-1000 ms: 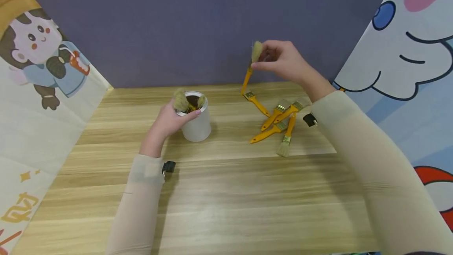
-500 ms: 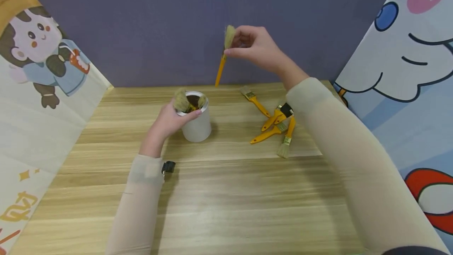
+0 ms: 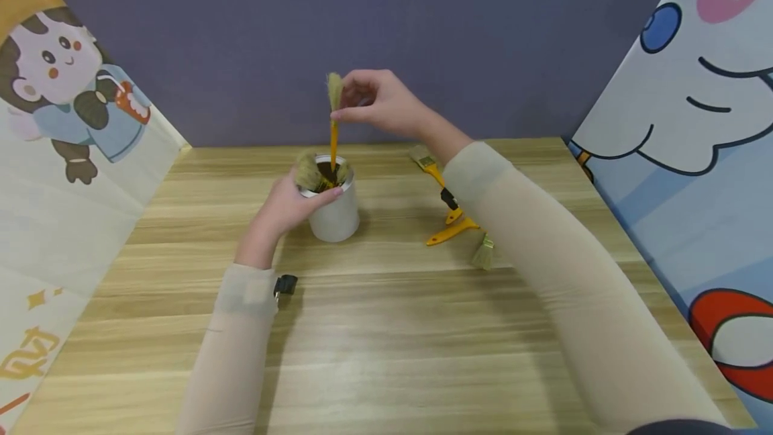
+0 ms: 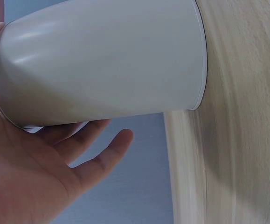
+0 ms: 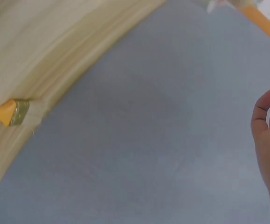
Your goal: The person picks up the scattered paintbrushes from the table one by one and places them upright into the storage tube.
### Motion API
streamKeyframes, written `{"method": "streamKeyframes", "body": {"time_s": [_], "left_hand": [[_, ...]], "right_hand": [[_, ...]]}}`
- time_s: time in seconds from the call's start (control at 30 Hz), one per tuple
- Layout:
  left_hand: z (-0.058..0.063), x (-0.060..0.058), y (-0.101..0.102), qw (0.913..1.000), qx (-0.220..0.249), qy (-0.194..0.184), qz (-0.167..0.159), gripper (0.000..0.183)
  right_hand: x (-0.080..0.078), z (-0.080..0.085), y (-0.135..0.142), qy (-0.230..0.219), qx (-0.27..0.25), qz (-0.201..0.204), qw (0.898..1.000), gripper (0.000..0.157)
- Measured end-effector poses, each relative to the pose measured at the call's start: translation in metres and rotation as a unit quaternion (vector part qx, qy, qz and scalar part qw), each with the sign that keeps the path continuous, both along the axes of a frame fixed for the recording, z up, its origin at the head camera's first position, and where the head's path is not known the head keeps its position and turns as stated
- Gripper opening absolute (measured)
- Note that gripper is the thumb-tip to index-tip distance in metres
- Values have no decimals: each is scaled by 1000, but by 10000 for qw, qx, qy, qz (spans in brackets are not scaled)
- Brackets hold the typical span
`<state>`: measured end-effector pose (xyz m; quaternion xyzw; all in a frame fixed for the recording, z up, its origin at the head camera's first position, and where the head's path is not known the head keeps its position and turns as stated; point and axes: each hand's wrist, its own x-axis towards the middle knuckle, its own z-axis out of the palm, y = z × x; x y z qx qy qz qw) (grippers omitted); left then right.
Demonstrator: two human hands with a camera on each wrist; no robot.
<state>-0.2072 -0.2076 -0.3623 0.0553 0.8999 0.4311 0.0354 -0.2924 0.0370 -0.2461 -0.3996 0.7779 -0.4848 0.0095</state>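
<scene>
My right hand pinches a paintbrush between thumb and fingers near its metal band. The brush stands bristles up, its yellow handle pointing down into the mouth of a white round container. Around the container's left side and rim, my left hand steadies it, with the thumb along the near edge. Bristle heads of other brushes stick up out of the container. In the left wrist view the container stands on the table, with some fingers spread off its wall.
Several yellow-handled paintbrushes lie on the wooden table to the right, partly hidden by my right sleeve. A dark wall rises behind the table; printed panels flank both sides.
My right hand has lifted the paintbrush off the table, carried it left and lowered its handle into the container's mouth. My left hand has stayed on the container.
</scene>
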Motion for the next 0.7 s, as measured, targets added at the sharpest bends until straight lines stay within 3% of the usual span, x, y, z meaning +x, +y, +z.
{"method": "streamKeyframes", "body": {"time_s": [0.27, 0.47, 0.7], "left_hand": [[1, -3, -2, 10000, 16, -77, 27, 111], [0, -3, -3, 10000, 43, -61, -46, 104], [0, -3, -3, 9998, 62, -76, -146, 104]], "right_hand": [[0, -23, -20, -75, 551, 123, 9984, 20], [-1, -42, -28, -263, 1052, 240, 9938, 22], [-6, -53, -34, -317, 1415, 251, 9891, 26]]}}
